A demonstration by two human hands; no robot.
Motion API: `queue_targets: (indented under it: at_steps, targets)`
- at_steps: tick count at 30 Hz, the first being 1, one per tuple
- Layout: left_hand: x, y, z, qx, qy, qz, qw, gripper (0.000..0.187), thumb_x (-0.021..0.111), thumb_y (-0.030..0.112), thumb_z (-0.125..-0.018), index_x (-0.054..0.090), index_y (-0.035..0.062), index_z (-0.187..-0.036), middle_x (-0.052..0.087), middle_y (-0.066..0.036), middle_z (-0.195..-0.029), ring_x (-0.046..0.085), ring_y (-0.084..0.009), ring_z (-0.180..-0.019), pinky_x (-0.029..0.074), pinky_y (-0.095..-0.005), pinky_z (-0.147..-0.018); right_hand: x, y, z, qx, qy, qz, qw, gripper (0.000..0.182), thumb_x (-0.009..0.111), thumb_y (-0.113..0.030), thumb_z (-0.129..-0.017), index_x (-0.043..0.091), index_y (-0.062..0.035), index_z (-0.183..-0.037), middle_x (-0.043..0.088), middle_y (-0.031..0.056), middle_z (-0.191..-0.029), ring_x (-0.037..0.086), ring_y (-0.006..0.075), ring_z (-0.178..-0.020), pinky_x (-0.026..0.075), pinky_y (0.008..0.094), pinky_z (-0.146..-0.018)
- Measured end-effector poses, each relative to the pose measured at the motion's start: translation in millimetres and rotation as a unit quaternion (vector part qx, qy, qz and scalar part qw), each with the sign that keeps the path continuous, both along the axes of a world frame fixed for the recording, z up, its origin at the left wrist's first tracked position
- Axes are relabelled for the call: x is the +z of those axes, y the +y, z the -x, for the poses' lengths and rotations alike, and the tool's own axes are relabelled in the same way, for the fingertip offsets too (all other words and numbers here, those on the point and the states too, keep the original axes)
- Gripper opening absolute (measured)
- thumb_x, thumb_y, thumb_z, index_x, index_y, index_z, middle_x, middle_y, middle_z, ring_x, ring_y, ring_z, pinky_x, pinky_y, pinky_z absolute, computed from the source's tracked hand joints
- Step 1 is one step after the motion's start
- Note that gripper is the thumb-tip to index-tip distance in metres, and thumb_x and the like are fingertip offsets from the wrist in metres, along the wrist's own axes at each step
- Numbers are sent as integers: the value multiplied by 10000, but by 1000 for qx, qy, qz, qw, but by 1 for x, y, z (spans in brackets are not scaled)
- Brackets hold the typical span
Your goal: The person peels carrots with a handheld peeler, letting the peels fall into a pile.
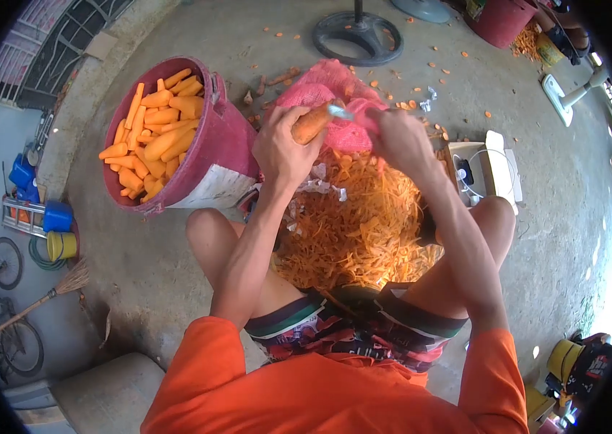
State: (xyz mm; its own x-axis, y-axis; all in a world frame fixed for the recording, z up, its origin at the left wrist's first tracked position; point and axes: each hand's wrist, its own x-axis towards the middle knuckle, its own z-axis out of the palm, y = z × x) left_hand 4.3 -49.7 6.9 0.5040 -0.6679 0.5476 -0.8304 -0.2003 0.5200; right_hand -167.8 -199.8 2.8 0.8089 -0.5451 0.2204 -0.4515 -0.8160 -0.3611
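My left hand is wrapped round an unpeeled-looking carrot, its tip pointing up and to the right. My right hand grips a peeler, whose pale head lies at the carrot's upper end. Motion smears the right fingers and the handle somewhat. Beneath both hands, a large heap of orange carrot peelings spreads between the knees. Just beyond the hands rests a pink mesh sack; what it holds is mostly hidden.
To the left stands a dark red tub full of peeled carrots. An open white box with a cable sits at right. Carrot slices litter the floor near a round stand base. Another person's leg shows far right.
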Motion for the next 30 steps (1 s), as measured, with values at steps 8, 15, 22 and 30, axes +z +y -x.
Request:
queue_targets:
  at_steps: [8, 15, 22, 30]
  targets:
    - [-2, -5, 5, 33, -17, -16, 999, 314, 862, 194, -705, 724, 124, -978, 673, -56, -955, 670, -307, -922, 536, -433, -761, -7, 11, -20, -9, 25, -22, 999, 198, 605, -181, -957, 646, 5, -903, 692, 228, -828, 690, 419, -797, 533, 532, -692]
    - [-12, -15, 4, 26, -65, -74, 995, 355, 869, 204, -706, 727, 128, -1022, 684, -50, -1001, 694, -300, -886, 544, -431, -737, -35, -21, -30, -93, 99, -39, 990, 194, 615, -156, -914, 710, 10, -883, 716, 234, -895, 716, 388, -864, 574, 498, -764]
    - [-1, 18, -18, -14, -58, 13, 998, 409, 901, 240, -705, 726, 113, -1053, 691, -48, -953, 694, -251, -838, 553, -405, -728, -72, -103, 24, -184, 140, -68, 971, 233, 707, -246, -879, 729, -29, -962, 731, 204, -915, 731, 350, -897, 568, 463, -766]
    - [-8, 15, -25, -169, 770, 78, 611, 404, 553, 364, -1041, 576, 56, -1301, 705, -116, -1074, 719, -240, -901, 603, -346, -783, 13, -30, -4, -15, -264, -283, 922, 264, 740, -260, -928, 689, -10, -994, 728, 91, -820, 659, 143, -725, 514, 325, -685]
